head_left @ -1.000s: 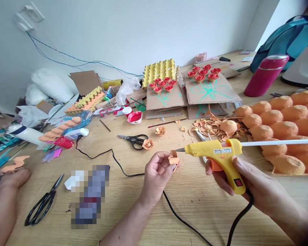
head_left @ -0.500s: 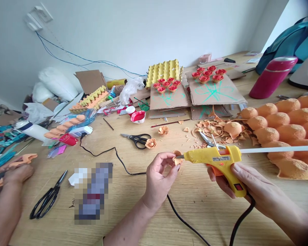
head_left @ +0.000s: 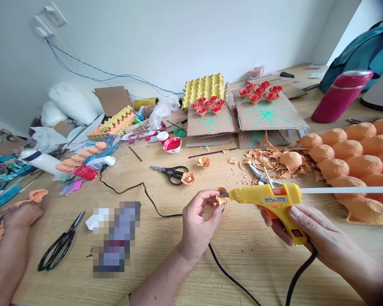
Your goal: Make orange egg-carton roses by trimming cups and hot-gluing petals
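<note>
My left hand (head_left: 198, 219) pinches a small orange egg-carton petal piece (head_left: 221, 195) between thumb and fingertips, just above the wooden table (head_left: 242, 250). My right hand (head_left: 301, 227) grips a yellow hot glue gun (head_left: 268, 199) by its handle, a white glue stick jutting out to the right. The gun's metal nozzle touches the petal piece. Its black cord (head_left: 230, 276) trails toward the table's near edge.
Two finished orange paper roses (head_left: 188, 177) lie by black scissors (head_left: 170, 172). Orange scraps (head_left: 268, 160), an orange egg tray (head_left: 354, 163), red roses on cardboard (head_left: 258, 106) and a pink bottle (head_left: 340, 95) stand behind. Another person's hand (head_left: 14, 219) holds orange carton at left, near larger scissors (head_left: 59, 248).
The glue gun moved left until its nozzle met the petal piece. My left hand lifted the piece slightly toward it. The view shifted a little.
</note>
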Action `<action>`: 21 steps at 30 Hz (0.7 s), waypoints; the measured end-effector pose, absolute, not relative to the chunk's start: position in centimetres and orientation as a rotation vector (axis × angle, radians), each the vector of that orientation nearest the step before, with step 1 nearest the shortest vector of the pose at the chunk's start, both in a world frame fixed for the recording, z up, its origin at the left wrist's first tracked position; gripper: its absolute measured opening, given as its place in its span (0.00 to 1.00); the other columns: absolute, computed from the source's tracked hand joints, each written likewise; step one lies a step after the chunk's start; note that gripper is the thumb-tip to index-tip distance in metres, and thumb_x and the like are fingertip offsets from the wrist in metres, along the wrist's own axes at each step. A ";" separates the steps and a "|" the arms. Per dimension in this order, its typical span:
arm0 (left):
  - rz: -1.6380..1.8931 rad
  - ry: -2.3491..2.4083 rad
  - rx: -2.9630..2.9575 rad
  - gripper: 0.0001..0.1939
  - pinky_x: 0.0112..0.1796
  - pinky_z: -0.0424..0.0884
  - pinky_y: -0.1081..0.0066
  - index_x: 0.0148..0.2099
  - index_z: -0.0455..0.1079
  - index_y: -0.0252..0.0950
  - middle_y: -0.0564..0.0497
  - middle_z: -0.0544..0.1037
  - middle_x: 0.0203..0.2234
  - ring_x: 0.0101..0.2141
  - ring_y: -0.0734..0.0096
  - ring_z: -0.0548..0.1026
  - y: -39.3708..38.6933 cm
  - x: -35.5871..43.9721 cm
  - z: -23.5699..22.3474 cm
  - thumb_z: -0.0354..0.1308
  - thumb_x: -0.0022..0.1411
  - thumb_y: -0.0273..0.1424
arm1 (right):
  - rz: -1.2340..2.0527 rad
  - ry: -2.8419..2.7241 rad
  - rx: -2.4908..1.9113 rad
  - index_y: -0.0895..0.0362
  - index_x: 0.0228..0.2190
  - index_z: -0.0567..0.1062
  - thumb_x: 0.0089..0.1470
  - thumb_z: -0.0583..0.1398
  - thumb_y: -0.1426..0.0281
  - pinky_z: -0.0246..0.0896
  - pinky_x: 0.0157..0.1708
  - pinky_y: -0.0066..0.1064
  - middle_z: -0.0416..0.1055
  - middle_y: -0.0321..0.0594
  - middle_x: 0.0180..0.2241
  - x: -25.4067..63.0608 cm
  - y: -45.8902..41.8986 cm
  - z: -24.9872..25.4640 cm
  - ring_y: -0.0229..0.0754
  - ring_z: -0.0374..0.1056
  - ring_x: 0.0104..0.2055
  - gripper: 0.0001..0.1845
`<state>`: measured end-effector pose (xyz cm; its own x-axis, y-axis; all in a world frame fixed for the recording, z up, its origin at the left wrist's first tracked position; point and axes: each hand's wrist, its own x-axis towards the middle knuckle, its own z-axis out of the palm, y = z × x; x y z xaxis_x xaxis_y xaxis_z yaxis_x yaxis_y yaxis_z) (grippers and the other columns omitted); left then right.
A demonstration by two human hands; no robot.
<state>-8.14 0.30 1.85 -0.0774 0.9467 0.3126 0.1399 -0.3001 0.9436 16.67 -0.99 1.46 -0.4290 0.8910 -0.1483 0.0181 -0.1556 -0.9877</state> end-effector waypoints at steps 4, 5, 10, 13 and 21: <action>1.448 1.230 1.499 0.10 0.39 0.74 0.75 0.44 0.74 0.35 0.47 0.82 0.37 0.33 0.74 0.76 0.2 -8.2 1.9 0.64 0.59 0.24 | 1.659 -1.464 -1.069 0.51 0.35 0.72 0.66 0.48 0.50 0.47 0.29 0.35 0.63 0.36 0.23 16.7 -1.0 1.5 0.43 0.52 0.27 0.22; 1.445 1.232 1.500 0.10 0.39 0.74 0.75 0.44 0.74 0.35 0.47 0.82 0.37 0.33 0.74 0.76 0.2 -8.2 1.8 0.64 0.59 0.24 | 1.655 -1.469 -1.069 0.51 0.35 0.72 0.65 0.48 0.50 0.47 0.29 0.35 0.63 0.36 0.23 16.7 -1.0 1.5 0.43 0.52 0.27 0.22; 1.432 1.241 1.509 0.09 0.39 0.74 0.74 0.44 0.73 0.35 0.47 0.81 0.37 0.33 0.74 0.76 0.2 -8.2 1.8 0.63 0.59 0.25 | 1.647 -1.492 -1.074 0.52 0.35 0.72 0.65 0.48 0.50 0.46 0.28 0.34 0.62 0.35 0.23 16.7 -1.0 1.6 0.43 0.51 0.27 0.22; 1.417 1.258 1.516 0.09 0.39 0.73 0.74 0.44 0.73 0.35 0.47 0.81 0.36 0.33 0.74 0.75 0.2 -8.3 1.6 0.63 0.60 0.26 | 1.633 -1.513 -1.075 0.52 0.35 0.72 0.66 0.47 0.50 0.48 0.29 0.34 0.62 0.36 0.23 16.8 -1.0 1.8 0.43 0.52 0.27 0.23; 1.415 1.309 1.542 0.08 0.38 0.74 0.73 0.43 0.74 0.35 0.49 0.79 0.32 0.31 0.73 0.75 0.2 -8.3 1.8 0.64 0.59 0.26 | 1.397 -1.659 -1.181 0.52 0.34 0.75 0.62 0.52 0.48 0.57 0.28 0.33 0.63 0.36 0.22 16.6 -1.1 2.9 0.42 0.60 0.25 0.23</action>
<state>-8.32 0.24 1.79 -0.0865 0.9476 0.3076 0.2326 -0.2810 0.9311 16.65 -1.13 2.93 -0.3746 0.9250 -0.0639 0.2203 0.0219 -0.9752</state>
